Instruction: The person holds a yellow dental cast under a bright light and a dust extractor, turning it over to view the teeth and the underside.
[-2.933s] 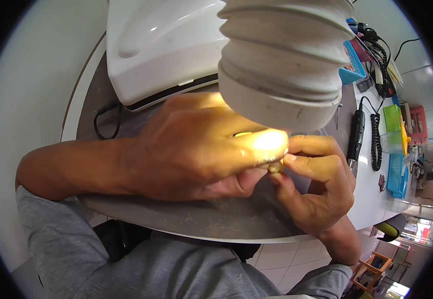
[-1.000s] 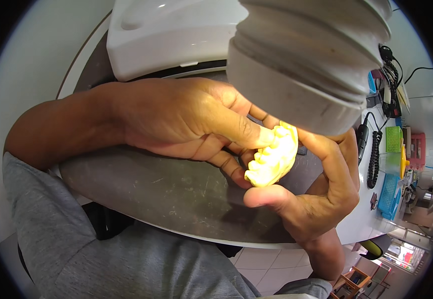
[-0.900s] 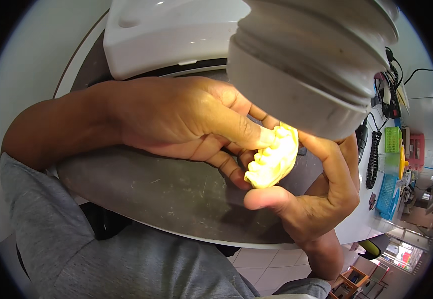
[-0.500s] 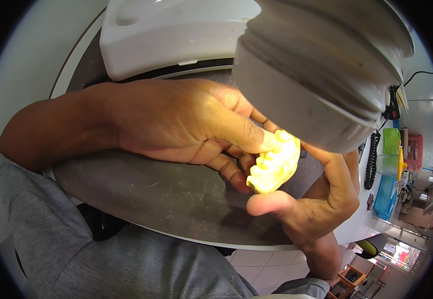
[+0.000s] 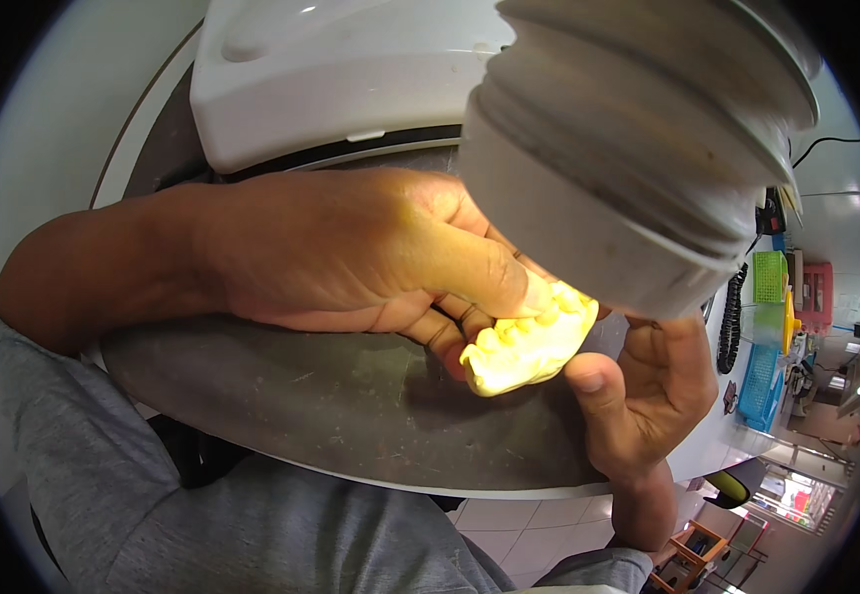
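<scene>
A pale yellow dental cast [image 5: 531,354], with a row of teeth along its upper-left edge, is brightly lit above the grey work surface. My left hand [image 5: 351,252] grips it, the thumb pressed on the teeth side and the other fingers bent behind and under it. To the right of the cast is my right hand [image 5: 653,401]. Its thumb stands apart from the cast, its fingers are loosely bent, and some fingertips are hidden behind the wide ribbed hose. Nothing shows between that thumb and fingers.
Close above my hands hangs the grey-white ribbed hose [image 5: 608,168]. A white machine housing [image 5: 341,89] stands at the far side of the grey work surface [image 5: 281,396]. To the right are a black coiled cord [image 5: 732,317], a green basket [image 5: 770,276] and a blue basket [image 5: 759,386].
The cast has tilted and shifted slightly left in my left hand. My right thumb has drawn back from the cast's lower edge, and my right hand has moved a little right.
</scene>
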Demonstrator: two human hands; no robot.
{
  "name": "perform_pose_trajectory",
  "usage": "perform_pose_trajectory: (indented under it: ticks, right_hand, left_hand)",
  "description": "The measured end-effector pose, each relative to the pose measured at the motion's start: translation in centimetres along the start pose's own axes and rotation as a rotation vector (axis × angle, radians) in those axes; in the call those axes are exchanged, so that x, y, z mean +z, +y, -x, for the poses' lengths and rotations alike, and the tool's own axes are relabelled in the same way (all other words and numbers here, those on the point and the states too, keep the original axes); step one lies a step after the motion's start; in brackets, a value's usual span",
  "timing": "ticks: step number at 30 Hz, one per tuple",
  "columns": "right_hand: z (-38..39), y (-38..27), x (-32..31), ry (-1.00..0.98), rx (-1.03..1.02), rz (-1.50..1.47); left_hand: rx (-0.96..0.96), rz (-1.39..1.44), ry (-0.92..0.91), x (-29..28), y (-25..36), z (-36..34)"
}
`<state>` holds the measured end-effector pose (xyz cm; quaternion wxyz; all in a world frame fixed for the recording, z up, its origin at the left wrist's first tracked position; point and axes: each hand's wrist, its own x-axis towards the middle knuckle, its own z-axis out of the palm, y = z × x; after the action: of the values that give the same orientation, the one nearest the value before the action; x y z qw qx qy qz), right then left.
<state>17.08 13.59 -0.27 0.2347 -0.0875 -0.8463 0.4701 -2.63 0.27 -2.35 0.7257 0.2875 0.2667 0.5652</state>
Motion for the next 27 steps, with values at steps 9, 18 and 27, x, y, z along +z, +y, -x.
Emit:
perform_pose_trajectory:
  ticks: [9,18,27]
  right_hand:
    - [-1.9,0.7,-0.7,-0.120,-0.386,0.236]
    - [-1.8,1.5,-0.3,-0.060,-0.223,0.177]
    - [-2.2,1.2,-0.6,-0.091,-0.258,0.352]
  left_hand:
    - [-0.067,-0.077,0.037,0.4,0.4,0.4]
    - [0.068,-0.417,0.148,2.1,0.4,0.4]
    - [0.230,-0.523,0.271,2.3,-2.0,0.1]
